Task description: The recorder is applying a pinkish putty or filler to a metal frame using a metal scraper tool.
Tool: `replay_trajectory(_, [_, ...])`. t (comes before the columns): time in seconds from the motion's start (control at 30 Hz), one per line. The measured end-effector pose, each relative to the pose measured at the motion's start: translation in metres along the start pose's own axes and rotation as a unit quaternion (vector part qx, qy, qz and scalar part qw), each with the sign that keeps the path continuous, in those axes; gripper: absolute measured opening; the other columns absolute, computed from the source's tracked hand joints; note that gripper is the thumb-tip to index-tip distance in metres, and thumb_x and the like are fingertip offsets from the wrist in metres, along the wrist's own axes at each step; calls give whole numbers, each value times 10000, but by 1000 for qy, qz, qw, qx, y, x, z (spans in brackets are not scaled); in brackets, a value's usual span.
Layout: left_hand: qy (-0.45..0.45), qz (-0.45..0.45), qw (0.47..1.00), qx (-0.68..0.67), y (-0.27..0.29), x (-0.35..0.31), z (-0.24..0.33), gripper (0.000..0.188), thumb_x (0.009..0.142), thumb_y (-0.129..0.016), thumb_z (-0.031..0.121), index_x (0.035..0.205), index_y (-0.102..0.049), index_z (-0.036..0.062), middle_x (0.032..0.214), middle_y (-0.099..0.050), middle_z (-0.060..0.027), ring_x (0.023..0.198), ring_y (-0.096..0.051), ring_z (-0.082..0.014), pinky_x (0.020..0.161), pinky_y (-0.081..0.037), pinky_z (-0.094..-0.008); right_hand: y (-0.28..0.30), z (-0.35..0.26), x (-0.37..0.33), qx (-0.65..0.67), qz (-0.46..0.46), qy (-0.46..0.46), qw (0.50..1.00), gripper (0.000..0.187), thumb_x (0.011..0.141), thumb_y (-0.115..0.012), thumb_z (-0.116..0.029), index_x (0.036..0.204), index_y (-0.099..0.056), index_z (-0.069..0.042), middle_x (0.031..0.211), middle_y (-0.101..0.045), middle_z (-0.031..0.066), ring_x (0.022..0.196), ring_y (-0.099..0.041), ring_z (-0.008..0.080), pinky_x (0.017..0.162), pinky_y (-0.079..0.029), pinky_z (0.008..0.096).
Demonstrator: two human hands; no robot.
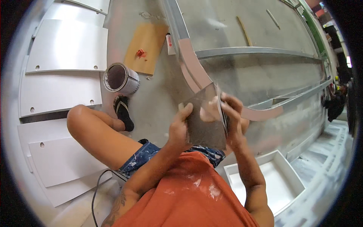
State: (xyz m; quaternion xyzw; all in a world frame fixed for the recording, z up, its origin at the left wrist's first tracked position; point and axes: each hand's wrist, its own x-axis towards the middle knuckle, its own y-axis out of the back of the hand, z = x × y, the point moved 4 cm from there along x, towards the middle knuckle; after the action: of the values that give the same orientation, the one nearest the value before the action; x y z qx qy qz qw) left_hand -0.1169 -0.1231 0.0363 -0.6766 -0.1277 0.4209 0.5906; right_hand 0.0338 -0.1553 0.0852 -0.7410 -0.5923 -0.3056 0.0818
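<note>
In front of my lap I hold a dark grey-brown, flat rectangular sheet [206,128], which could be sandpaper. My left hand [179,126] pinches its left edge, thumb on top. The fingers of my right hand [232,117] close around the right edge, where a second thin edge shows beside it. The sheet's upper corner overlaps a curved metal frame [177,22], so I cannot tell whether they touch. Pink filler [194,66] coats the frame's bend, and another pink stretch [264,113] lies to the right of my right hand.
An open paint can [130,81] stands at the left near my foot. Beyond it lie a wooden board [145,38] with red paste and a white tube [170,43]. White panels [62,89] line the left side. A white tray [242,178] sits at the lower right.
</note>
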Motion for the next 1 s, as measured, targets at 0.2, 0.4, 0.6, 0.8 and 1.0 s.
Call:
replay_trajectory(0.2, [-109, 19, 981, 159, -5, -46, 51, 429, 972, -488, 296, 1272, -505, -9, 1190, -618, -154, 1102, -605, -275, 998, -458, -420, -30, 87, 109, -375, -227, 10, 899, 507, 726, -565, 77, 1219, -507, -30, 1240, -476, 198, 1157, -478, 397, 986, -436, 439])
replay_trajectory(0.4, [-121, 68, 980, 140, 31, -56, 69, 438, 970, -485, 303, 1264, -500, -20, 1191, -614, -161, 1090, -609, -280, 987, -462, -417, -101, 168, 184, -453, -299, 40, 839, 483, 791, -584, 37, 1256, -480, -42, 1252, -475, 173, 1174, -478, 367, 993, -420, 456])
replay_trajectory(0.6, [-169, 104, 972, 124, 66, -68, 87, 410, 970, -495, 299, 1244, -512, -5, 1177, -622, -154, 1093, -614, -270, 992, -464, -418, -108, 174, 148, -490, -317, 93, 806, 466, 810, -627, -63, 1254, -490, -43, 1239, -466, 174, 1178, -481, 364, 986, -434, 468])
replay_trajectory(0.8, [-196, 125, 964, 131, 66, -64, 94, 388, 979, -491, 279, 1258, -513, 10, 1167, -631, -139, 1081, -625, -264, 973, -482, -411, -84, 145, 103, -454, -372, 92, 804, 510, 812, -618, -83, 1296, -459, -44, 1297, -422, 191, 1252, -416, 371, 1060, -376, 471])
replay_trajectory(1.0, [-190, 137, 962, 137, 61, -61, 91, 393, 981, -497, 293, 1271, -514, 29, 1170, -635, -121, 1069, -631, -253, 966, -489, -413, -54, 123, 68, -439, -417, 107, 789, 526, 797, -605, -70, 1309, -487, -46, 1307, -414, 186, 1270, -393, 354, 1096, -336, 458])
